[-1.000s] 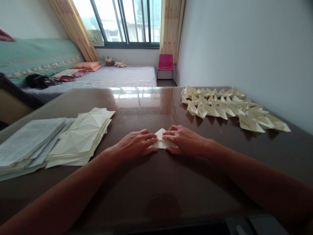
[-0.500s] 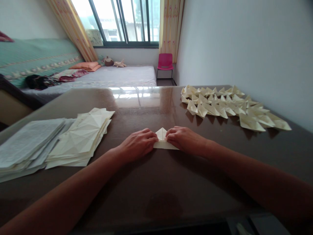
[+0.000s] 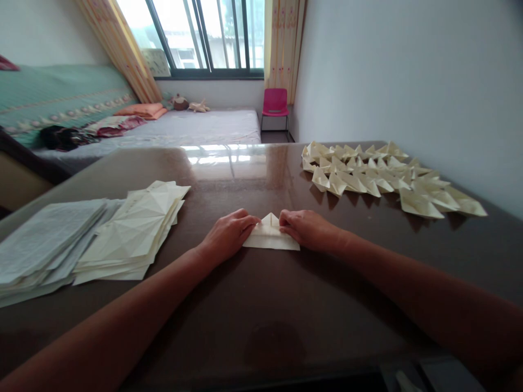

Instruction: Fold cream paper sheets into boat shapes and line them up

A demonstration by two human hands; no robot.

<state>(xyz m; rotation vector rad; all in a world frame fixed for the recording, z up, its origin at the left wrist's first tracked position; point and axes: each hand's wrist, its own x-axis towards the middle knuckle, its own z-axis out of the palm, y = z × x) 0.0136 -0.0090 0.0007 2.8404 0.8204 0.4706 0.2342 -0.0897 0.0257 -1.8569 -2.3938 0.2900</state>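
Observation:
A cream sheet of paper (image 3: 270, 237), folded to a point at its far side with a flat strip along the near edge, lies on the brown table in front of me. My left hand (image 3: 231, 231) is closed on its left side, fingers pressed together at the slanted edge. On the opposite edge, my right hand (image 3: 301, 226) pinches the paper with curled fingers. Both thumbs are partly hidden. The middle and near strip of the paper show between the hands.
Left of my hands lie a stack of creased cream sheets (image 3: 134, 223) and a pile of greyish paper (image 3: 44, 234). Rows of folded paper boats (image 3: 359, 174) stand at the back right of the glossy table (image 3: 229, 321). Beyond are a bed (image 3: 220, 122) and a pink chair (image 3: 275, 102).
My hands have moved slightly apart, the left one outward along the paper's edge. More of the folded paper and its near strip now shows between them.

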